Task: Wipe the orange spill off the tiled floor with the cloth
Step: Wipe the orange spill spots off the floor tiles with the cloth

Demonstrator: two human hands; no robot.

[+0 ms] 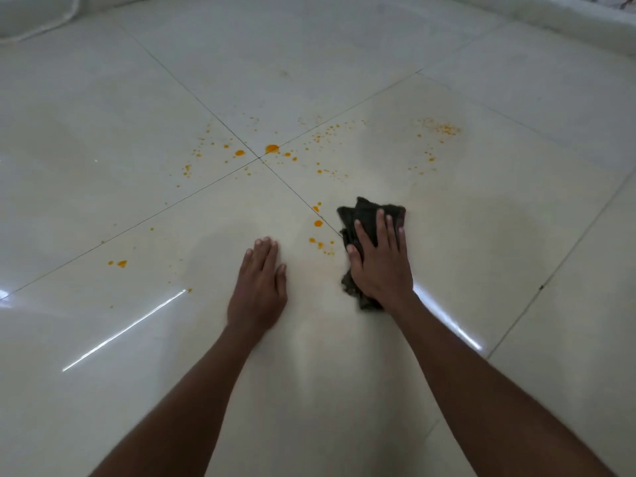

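Glossy pale floor tiles (pixel 481 208) fill the head view, and most of the orange spill (pixel 272 148) is not yet wiped: drops dot the crossing of the tile joints, a speckled patch lies farther right, and a few lie near the left edge. The right hand (pixel 378 266) presses flat, fingers straight, on the dark crumpled cloth (pixel 364 211), just beside a few nearer drops, while the left hand (pixel 260 287) rests open-palmed on bare tile, so by my reckoning the job is barely begun.

Both bare forearms stretched far forward. Left hand (pixel 258 285) flat, palm down, fingers straight and together. Right hand (pixel 380 261) flat to its right, palm down, fingers spread, pressing.
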